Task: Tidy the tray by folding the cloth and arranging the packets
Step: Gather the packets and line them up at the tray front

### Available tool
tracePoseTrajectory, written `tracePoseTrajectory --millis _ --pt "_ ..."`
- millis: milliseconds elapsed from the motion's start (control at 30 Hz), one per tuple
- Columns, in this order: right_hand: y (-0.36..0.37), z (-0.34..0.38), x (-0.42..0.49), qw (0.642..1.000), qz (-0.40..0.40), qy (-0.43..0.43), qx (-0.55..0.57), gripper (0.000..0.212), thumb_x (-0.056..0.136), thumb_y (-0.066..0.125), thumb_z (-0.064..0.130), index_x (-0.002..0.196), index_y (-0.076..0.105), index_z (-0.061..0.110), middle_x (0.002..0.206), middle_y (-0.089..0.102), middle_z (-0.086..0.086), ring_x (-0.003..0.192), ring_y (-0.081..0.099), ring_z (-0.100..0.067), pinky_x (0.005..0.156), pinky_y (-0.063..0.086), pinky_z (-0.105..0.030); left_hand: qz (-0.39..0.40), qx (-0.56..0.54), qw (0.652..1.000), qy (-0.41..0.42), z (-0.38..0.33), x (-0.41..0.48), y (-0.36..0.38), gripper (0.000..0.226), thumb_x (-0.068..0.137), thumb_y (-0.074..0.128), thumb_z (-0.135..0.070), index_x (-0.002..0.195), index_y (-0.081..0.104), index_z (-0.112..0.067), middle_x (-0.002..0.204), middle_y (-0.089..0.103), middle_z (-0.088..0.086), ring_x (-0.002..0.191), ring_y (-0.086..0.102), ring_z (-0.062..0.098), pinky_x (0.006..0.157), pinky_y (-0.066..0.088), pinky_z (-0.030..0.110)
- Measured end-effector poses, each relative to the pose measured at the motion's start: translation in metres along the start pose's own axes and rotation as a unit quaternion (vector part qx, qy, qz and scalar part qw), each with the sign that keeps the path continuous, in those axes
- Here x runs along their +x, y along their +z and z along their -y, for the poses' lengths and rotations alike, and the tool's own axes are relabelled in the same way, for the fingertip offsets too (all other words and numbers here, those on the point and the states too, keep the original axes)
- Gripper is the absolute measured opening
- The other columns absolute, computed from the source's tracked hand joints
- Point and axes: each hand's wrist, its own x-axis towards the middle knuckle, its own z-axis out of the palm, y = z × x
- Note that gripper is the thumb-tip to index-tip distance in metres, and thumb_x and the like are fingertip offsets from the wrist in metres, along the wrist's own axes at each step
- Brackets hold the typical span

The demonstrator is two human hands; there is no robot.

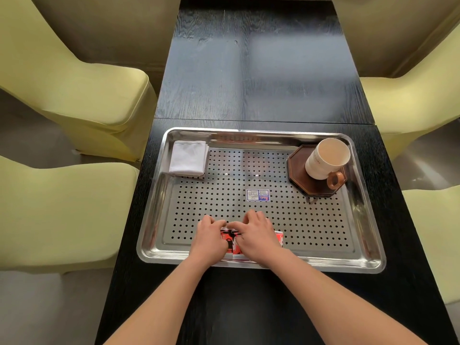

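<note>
A steel perforated tray [261,264] lies on the black table. A white cloth [188,158] sits folded in its far left corner. Red and white packets [234,244] lie in a row at the tray's near edge, mostly hidden under my hands. My left hand [209,239] rests on the left packets with its fingers curled. My right hand [254,235] covers the packets beside it, fingertips touching those of the left hand. One packet's end [279,239] shows to the right of my right hand.
A cream mug [326,158] with a wooden handle stands on a dark octagonal coaster [298,175] in the tray's far right corner. A small label [258,195] is stuck mid-tray. Yellow-covered chairs [74,95] flank the black table [261,70] on both sides.
</note>
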Motion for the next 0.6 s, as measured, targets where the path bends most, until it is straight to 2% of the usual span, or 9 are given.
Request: tracePoseTrajectory --millis 100,233,333,367,433,500,600 --pt "0.001 -0.010 -0.007 0.997 -0.058 0.026 0.038 0.032 0.096 0.048 0.031 0.125 0.058 0.039 0.112 0.046 0.004 0.110 0.039 -0.020 0.098 0.033 -0.038 -0.005 -0.012 1.000 0.007 0.002 0.000 0.002 0.052 0.085 0.059 -0.008 0.135 0.057 -0.021 0.110 0.038 -0.006 0.110 0.035 0.012 0.084 0.041 0.027" --pt "-0.005 -0.033 -0.025 0.987 -0.125 0.083 0.051 0.028 0.093 0.055 0.021 0.118 0.063 0.029 0.111 0.054 0.010 0.106 0.043 -0.013 0.094 0.040 -0.032 -0.019 -0.042 0.999 0.009 0.005 -0.001 0.001 0.054 0.086 0.062 -0.007 0.138 0.055 -0.018 0.116 0.042 -0.004 0.113 0.042 0.013 0.091 0.050 0.031" --pt "-0.011 -0.055 -0.041 0.970 -0.162 0.164 0.074 0.024 0.092 0.059 0.024 0.115 0.065 0.023 0.107 0.059 0.008 0.102 0.050 -0.013 0.087 0.048 -0.031 -0.050 -0.088 0.995 -0.023 0.008 -0.001 0.000 0.053 0.088 0.063 -0.007 0.139 0.054 -0.018 0.116 0.043 -0.002 0.099 0.052 0.011 0.075 0.055 0.026" --pt "-0.011 -0.061 -0.045 0.965 -0.160 0.191 0.082 0.023 0.092 0.061 0.029 0.113 0.064 0.022 0.106 0.061 0.006 0.099 0.053 -0.014 0.083 0.050 -0.032 -0.049 -0.092 0.994 -0.028 0.008 -0.002 -0.001 0.053 0.088 0.064 -0.008 0.139 0.054 -0.019 0.115 0.042 -0.002 0.096 0.052 0.009 0.071 0.054 0.023" --pt "-0.008 -0.067 -0.053 0.965 -0.128 0.216 0.076 0.028 0.089 0.066 0.039 0.111 0.063 0.023 0.103 0.062 0.004 0.093 0.055 -0.015 0.079 0.051 -0.033 -0.029 -0.075 0.997 -0.020 0.005 -0.002 0.000 0.055 0.085 0.069 -0.015 0.137 0.056 -0.022 0.113 0.041 -0.002 0.099 0.051 0.012 0.078 0.052 0.026" --pt "-0.003 -0.066 -0.054 0.974 -0.105 0.191 0.061 0.034 0.087 0.070 0.041 0.115 0.062 0.024 0.103 0.061 0.005 0.095 0.055 -0.015 0.086 0.048 -0.034 -0.017 -0.051 0.998 -0.013 0.002 -0.002 0.003 0.058 0.080 0.076 -0.023 0.136 0.058 -0.024 0.113 0.041 -0.002 0.107 0.048 0.016 0.091 0.050 0.032" --pt "0.002 -0.058 -0.049 0.983 -0.096 0.152 0.042 0.040 0.088 0.070 0.042 0.123 0.060 0.027 0.110 0.061 0.006 0.106 0.055 -0.015 0.096 0.042 -0.034 -0.040 -0.028 0.999 -0.020 -0.002 -0.003 0.008 0.058 0.078 0.081 -0.029 0.132 0.060 -0.026 0.111 0.040 -0.002 0.104 0.046 0.014 0.092 0.048 0.032"
